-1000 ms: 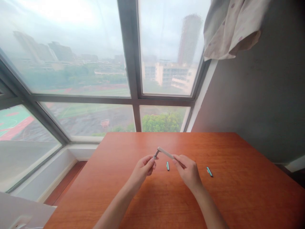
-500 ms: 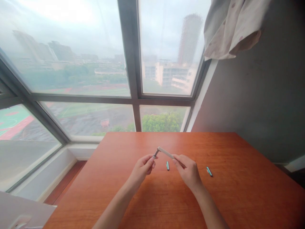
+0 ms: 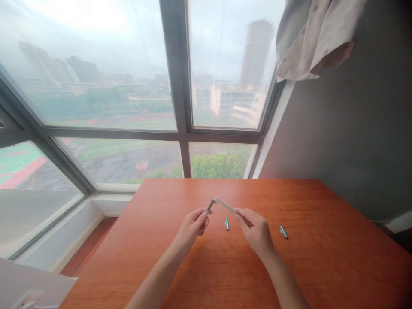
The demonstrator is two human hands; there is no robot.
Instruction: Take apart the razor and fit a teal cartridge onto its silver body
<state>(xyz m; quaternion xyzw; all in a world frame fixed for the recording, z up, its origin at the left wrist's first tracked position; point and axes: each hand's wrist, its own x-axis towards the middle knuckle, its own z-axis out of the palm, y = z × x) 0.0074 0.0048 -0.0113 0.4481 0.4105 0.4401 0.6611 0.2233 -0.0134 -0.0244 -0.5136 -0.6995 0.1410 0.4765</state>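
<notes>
My left hand is closed around a slim grey razor handle, its forked end pointing up and away from me with no blade head on it. In my right hand is a pale, thin stick, pinched near its lower end; I cannot make out its kind. The stick's far tip is right beside the fork of the handle. Both are held above the table. Just left of my right fingers, a green and black razor cartridge lies on the wood, and a second cartridge lies to the right.
The reddish-brown wooden table reaches to the window frame at the back. A light curtain hangs at the upper right by the grey wall. Something white stands at the lower left.
The stick's tip has shifted slightly right, so the forked end of the razor handle shows more plainly. My right hand has moved a little right; both grips stay the same.
</notes>
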